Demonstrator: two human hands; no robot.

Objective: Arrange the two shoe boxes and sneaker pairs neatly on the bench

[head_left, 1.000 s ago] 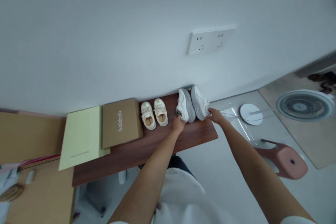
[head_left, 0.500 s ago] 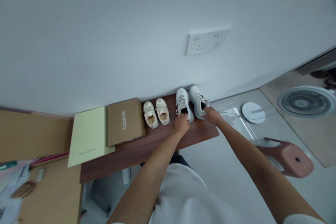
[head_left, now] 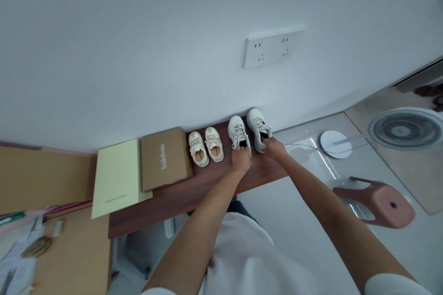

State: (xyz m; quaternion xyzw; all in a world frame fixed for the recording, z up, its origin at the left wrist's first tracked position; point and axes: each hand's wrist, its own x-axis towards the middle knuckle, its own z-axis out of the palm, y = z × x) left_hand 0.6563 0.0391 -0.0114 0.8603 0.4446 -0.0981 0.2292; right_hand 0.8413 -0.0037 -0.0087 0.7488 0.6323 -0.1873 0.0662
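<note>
White shoes stood side by side, centre of frame. Left hand [head_left: 241, 159] gripped the heel of the left white shoe [head_left: 236, 128]; right hand [head_left: 275, 148] pinched that of the right white shoe [head_left: 257, 121], near the right end of the brown board [head_left: 204, 187]. Toes sat close to the wall [head_left: 166, 55]; bare wood ran along the front edge, with a narrow gap to the cream shoes [head_left: 214, 138]. Brown box [head_left: 164, 166], left of centre: "balabala". Pale green box [head_left: 117, 175]: print too small to read.

Left grip [head_left: 241, 159]: is holding one white shoe [head_left: 236, 128] by the heel.
Right grip [head_left: 275, 149]: is holding the other white shoe [head_left: 256, 122] by the heel.
Cream shoes [head_left: 196, 143]: are resting on the bench [head_left: 207, 183], beside the brown box [head_left: 154, 161].
</note>
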